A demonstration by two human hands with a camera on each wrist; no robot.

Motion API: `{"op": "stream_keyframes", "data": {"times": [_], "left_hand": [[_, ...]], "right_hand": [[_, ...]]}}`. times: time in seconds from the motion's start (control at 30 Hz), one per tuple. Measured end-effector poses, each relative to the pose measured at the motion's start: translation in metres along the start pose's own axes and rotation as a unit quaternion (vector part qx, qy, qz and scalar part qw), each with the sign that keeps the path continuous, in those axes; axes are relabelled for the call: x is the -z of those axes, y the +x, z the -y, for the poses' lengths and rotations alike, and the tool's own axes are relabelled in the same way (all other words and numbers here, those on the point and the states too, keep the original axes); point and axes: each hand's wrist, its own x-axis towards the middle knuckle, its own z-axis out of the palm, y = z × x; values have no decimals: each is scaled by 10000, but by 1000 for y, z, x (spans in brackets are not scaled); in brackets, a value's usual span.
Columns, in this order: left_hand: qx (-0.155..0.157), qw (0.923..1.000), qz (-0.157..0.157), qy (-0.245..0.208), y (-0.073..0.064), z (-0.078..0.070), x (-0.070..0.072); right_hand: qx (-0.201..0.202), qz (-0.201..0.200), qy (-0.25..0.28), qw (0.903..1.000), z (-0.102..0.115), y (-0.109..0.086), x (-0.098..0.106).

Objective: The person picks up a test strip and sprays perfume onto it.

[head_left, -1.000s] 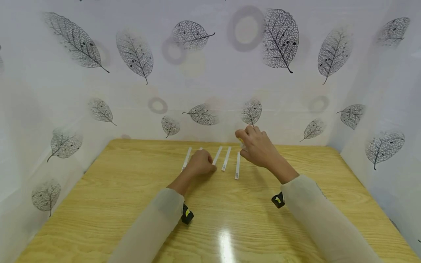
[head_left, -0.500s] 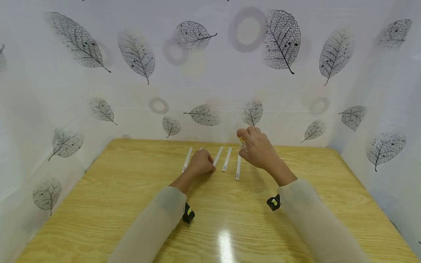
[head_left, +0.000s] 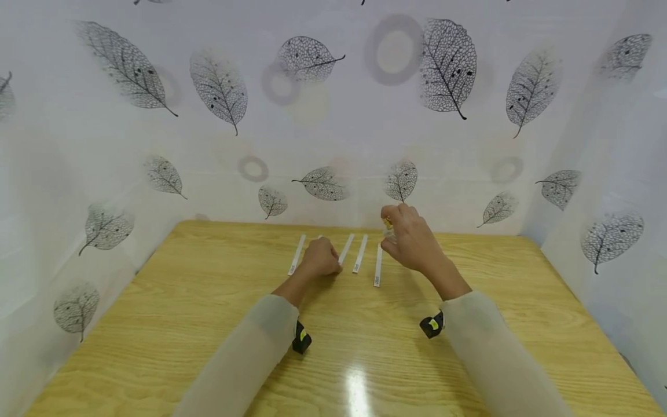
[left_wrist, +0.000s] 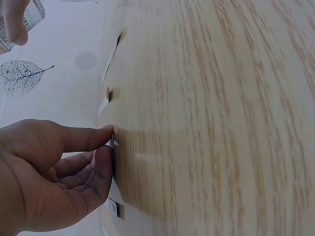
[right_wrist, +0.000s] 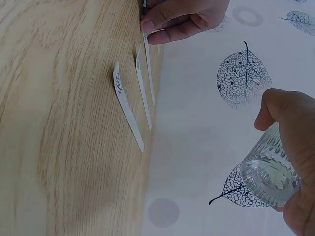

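Note:
My left hand (head_left: 319,258) rests low over the far part of the table, and its thumb and a finger pinch the near end of a white paper strip (head_left: 346,248). In the left wrist view the fingertips (left_wrist: 106,133) meet on the strip's thin edge. My right hand (head_left: 413,238) grips a small ribbed clear glass bottle (right_wrist: 269,169) with a yellow-gold top, raised above the table. Below it lies a separate strip (head_left: 377,266) with small dark print at its near end. Another strip (head_left: 359,255) lies between the hands. The bottle's top is hidden in the right wrist view.
Left of my left hand lies one more strip (head_left: 297,255); another is mostly covered by that hand. The wooden table (head_left: 365,341) ends at a pale leaf-patterned sheet (head_left: 333,127) close behind the strips. Similar sheeting hangs at both sides.
My right hand has shifted slightly to the right with the bottle, and more of the bottle shows. My left hand keeps its pinch on the strip, nearly still.

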Motion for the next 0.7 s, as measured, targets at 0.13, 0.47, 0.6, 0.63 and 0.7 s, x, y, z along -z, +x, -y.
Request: {"op": "stream_keyframes", "data": {"times": [0.13,0.47,0.6,0.63,0.7], "left_hand": [[170,9998,29,-80,0,-1,0],[282,9994,119,-156,1,-3,-1],[382,9989,159,-209,0,-3,1],[404,9988,176,-234,0,-3,1],[439,9985,197,-267,0,-2,1]], "right_hand": [[-196,33,87,9998,-5,-4,-1],[-360,146,282,9988,-15,-12,-2],[-338,178,352,9987,-18,-14,-2],[-334,161,365,9986,-19,-15,-2],[-319,127,356,9988,-21,-17,-3]]}}
